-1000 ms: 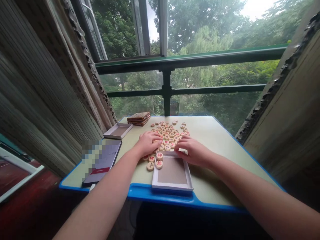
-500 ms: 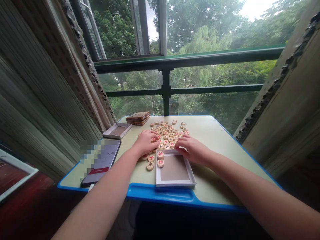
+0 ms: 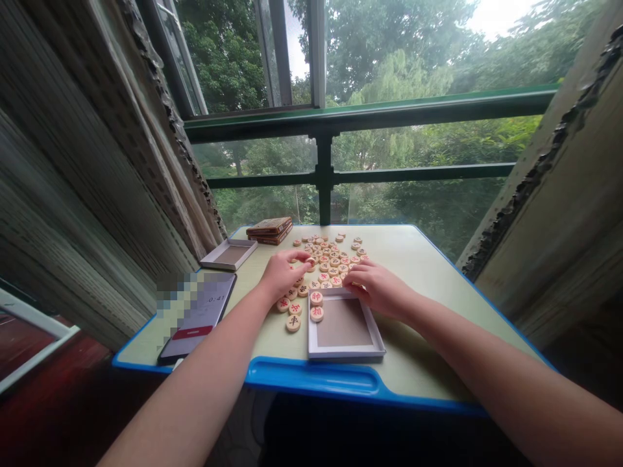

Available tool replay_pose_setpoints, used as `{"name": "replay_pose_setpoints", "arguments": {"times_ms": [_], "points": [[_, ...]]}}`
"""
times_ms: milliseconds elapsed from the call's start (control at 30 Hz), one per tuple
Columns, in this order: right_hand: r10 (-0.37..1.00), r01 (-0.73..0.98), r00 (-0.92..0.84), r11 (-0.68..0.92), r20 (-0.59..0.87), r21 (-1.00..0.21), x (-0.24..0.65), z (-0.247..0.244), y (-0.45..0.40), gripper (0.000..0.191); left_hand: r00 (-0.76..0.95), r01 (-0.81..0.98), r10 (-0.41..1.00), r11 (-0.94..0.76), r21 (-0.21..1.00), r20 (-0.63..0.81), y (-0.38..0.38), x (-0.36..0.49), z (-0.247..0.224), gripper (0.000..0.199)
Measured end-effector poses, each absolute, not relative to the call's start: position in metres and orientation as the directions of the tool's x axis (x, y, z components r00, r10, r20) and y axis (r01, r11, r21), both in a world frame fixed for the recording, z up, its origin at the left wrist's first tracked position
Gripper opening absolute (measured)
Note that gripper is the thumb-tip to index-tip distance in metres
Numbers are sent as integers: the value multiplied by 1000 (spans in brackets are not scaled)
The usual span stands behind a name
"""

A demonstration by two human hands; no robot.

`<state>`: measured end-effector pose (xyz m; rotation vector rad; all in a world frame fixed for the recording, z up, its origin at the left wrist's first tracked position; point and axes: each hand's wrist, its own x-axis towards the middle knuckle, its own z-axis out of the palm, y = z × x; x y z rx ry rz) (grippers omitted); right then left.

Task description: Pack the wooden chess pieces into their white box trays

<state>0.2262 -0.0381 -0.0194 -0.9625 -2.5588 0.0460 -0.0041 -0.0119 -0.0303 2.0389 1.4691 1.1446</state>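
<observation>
Round wooden xiangqi pieces (image 3: 333,262) with red or black characters lie loosely spread over the middle of the table. My left hand (image 3: 283,272) pinches one piece (image 3: 310,262) between thumb and fingertips at the left side of the spread. An open shallow white box (image 3: 344,323) stands near the front edge, with two red-marked pieces (image 3: 316,298) at its upper left. My right hand (image 3: 370,283) is at the box's far right corner, fingers curled down; whatever is under its fingertips is hidden. A black-marked piece (image 3: 293,323) lies left of the box.
At the left lie a phone (image 3: 202,318) and another shallow box (image 3: 228,254). Stacked brown boxes (image 3: 269,229) stand at the far left. The table's blue front rim has a recessed tray (image 3: 314,378). Curtains hang on both sides.
My left hand has risen off the pieces with one in its fingertips, uncovering others beneath. The white box has shifted slightly right, and my right hand has moved slightly the same way.
</observation>
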Motion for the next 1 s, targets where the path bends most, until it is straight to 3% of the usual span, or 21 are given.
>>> {"name": "replay_pose_setpoints", "arguments": {"times_ms": [167, 300, 467, 567, 700, 867, 1000], "points": [[655, 649, -683, 747, 324, -142, 228, -12, -40, 18, 126, 656, 913, -369, 658, 387, -10, -6, -35, 26], [732, 722, -635, 676, 246, -147, 229, -3, -43, 15, 197, 745, 905, -388, 543, 377, -9, -8, -36, 25], [890, 906, -376, 412, 259, -100, 237, 2, -38, 22, 249, 834, 904, -382, 399, 346, -9, -8, -36, 27], [950, 957, -253, 273, 181, -94, 246, 0, -31, 27, 254, 852, 894, -388, 351, 370, -10, -8, -36, 28], [953, 937, -294, 303, 73, -174, 252, -2, -25, 23, 306, 825, 834, -473, 309, 459, -13, -5, -34, 29], [914, 885, -378, 403, 145, -232, 246, -2, -27, 23, 498, 716, 749, -640, 279, 437, -16, 0, -34, 27], [896, 864, -406, 440, 178, -245, 243, -7, -26, 20, 541, 702, 749, -653, 284, 383, -15, 2, -35, 28]]}}
